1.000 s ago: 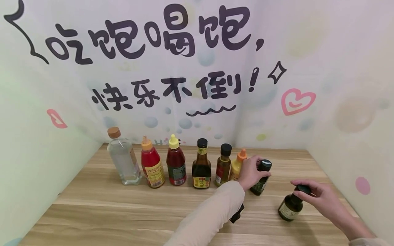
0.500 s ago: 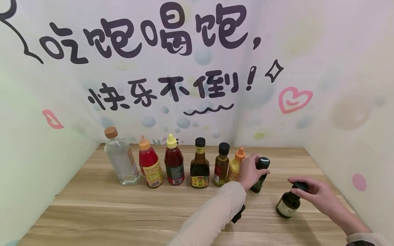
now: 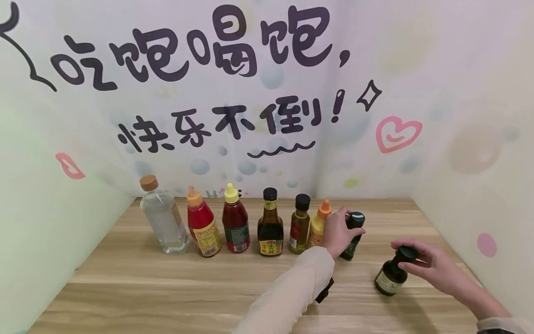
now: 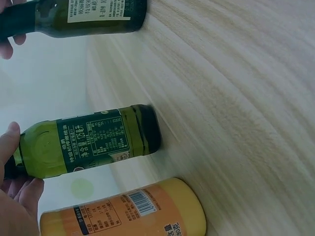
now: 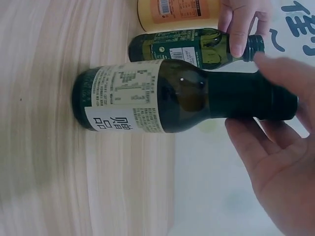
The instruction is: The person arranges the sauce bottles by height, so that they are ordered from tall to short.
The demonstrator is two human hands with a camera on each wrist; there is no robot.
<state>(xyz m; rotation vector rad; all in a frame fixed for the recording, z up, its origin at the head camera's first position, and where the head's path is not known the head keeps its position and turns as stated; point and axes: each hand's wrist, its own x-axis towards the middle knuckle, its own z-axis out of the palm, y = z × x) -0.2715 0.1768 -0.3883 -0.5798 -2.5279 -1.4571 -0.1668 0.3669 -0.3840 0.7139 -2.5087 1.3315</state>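
My left hand holds a small green glass bottle by its dark neck. That bottle stands upright on the wooden table, right beside a yellow squeeze bottle with an orange tip. Farther right and nearer to me, my right hand grips a dark bottle at its neck and cap, thumb on one side and fingers on the other. A cream label wraps its lower body, with a white sticker on it. Its base is at the tabletop. My left wrist partly covers the yellow bottle in the head view.
A row continues leftward: a small oil bottle, a soy-sauce-like bottle, a dark red squeeze bottle, a red squeeze bottle and a clear bottle. Printed cloth walls enclose the wooden table.
The green bottle in my left hand has moved slightly back, toward the line of the row. My right hand keeps its hold on the dark bottle. The head view has shifted a little.
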